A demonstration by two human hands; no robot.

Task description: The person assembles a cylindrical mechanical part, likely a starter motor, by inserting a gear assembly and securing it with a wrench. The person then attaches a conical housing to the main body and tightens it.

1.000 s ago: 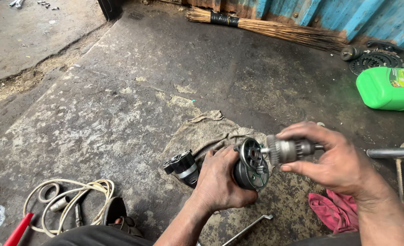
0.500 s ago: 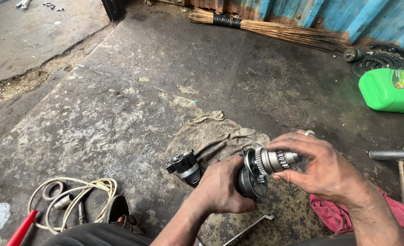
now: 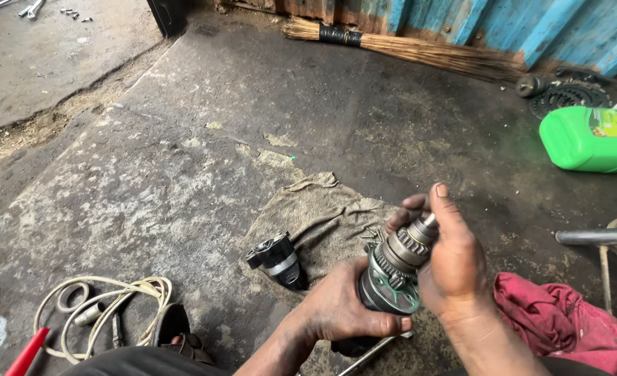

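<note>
- The left hand (image 3: 339, 310) clamps the dark body of a metal gear part (image 3: 395, 268), held over a dirty cloth (image 3: 319, 212); the right hand (image 3: 451, 261) grips its toothed end.
- The part's underside is hidden by the palms.
- Nearby lie a small black cylinder (image 3: 277, 259), a red rag (image 3: 566, 324), and a coiled cord (image 3: 106, 303).
- Bare concrete lies open beyond, up to a broom (image 3: 406, 49) and a green jug (image 3: 590, 139).
</note>
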